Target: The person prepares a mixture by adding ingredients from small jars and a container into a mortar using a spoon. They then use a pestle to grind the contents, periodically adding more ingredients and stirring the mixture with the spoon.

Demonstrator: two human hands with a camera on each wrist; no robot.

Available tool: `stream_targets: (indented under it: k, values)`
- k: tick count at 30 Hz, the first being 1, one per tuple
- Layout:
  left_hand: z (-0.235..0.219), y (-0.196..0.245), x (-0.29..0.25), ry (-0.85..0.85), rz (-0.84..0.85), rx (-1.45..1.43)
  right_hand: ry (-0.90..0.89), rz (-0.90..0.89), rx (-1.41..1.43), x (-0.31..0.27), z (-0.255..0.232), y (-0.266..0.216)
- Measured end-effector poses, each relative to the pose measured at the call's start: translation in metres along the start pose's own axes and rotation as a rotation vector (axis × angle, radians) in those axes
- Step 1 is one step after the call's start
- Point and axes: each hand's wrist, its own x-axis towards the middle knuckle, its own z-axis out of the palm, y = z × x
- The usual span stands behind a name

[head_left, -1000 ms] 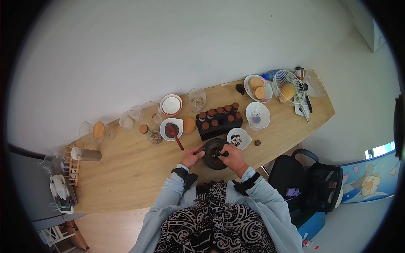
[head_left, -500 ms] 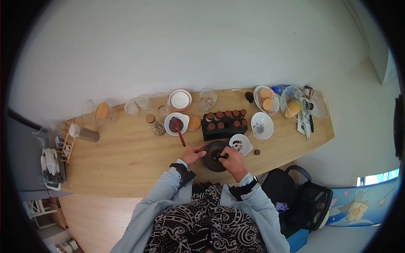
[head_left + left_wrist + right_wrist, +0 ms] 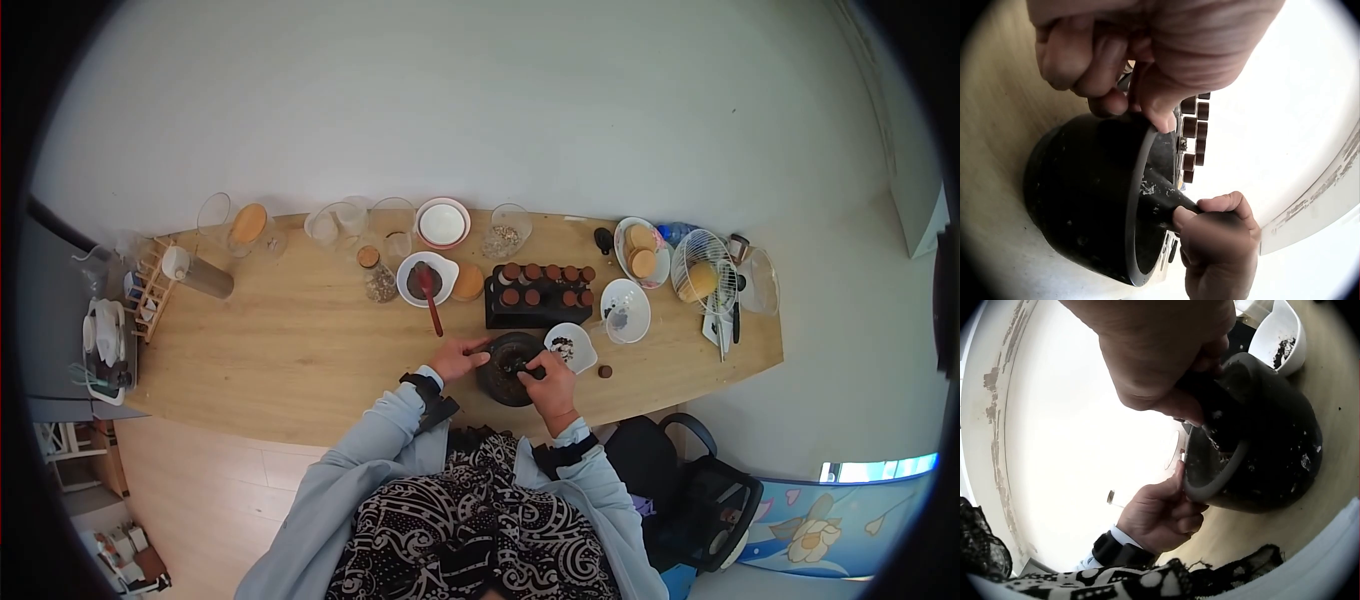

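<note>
A black mortar [image 3: 490, 383] stands on the wooden table [image 3: 290, 350] in front of the person. My left hand [image 3: 458, 360] holds its left side, thumb over the rim and the other fingers curled outside, as the left wrist view shows. My right hand [image 3: 553, 388] grips the top of a dark pestle [image 3: 1161, 199], which leans inside the mortar. Pale residue marks the pestle, and brownish ground matter lies at the bottom of the bowl. Just behind and to the right is a white spouted bowl [image 3: 1294, 337] with black and white bits in it.
A black rack [image 3: 540, 318] of brown-capped vials sits behind the mortar. Left of it are a white bowl [image 3: 404, 278] with a red spoon [image 3: 434, 310] and a corked jar [image 3: 378, 285]. A loose brown cap [image 3: 605, 371] lies at right, near the table's front edge.
The head view has turned, so the table lies more level in it. Both hands stay at the mortar, the left on its rim, the right on the pestle, which shifts only slightly.
</note>
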Motion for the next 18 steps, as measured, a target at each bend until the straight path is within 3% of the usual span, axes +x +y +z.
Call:
stream_targets:
  k: [3,5,7,9,10,12,18]
  values:
    - [-0.001,0.008,-0.002,-0.017,-0.064,0.009,0.001,-0.05,0.03,0.001,-0.003,0.011]
    - [0.001,0.019,-0.006,-0.016,-0.07,0.04,-0.133,-0.016,0.057,0.007,-0.013,0.009]
    - [0.0,0.011,-0.001,0.002,-0.081,0.067,-0.085,-0.035,0.024,0.005,-0.015,-0.001]
    - [0.004,-0.006,0.004,0.026,0.119,-0.029,-0.052,-0.042,-0.006,-0.001,-0.008,-0.007]
    - [0.002,-0.004,0.002,0.028,0.117,-0.033,-0.047,-0.039,-0.02,-0.002,-0.005,-0.007]
    - [-0.001,0.003,0.0,-0.019,-0.045,0.01,-0.039,-0.032,-0.036,-0.001,-0.004,-0.005]
    - [0.003,0.013,-0.006,0.02,-0.007,0.061,-0.069,-0.051,-0.048,-0.003,-0.001,-0.016]
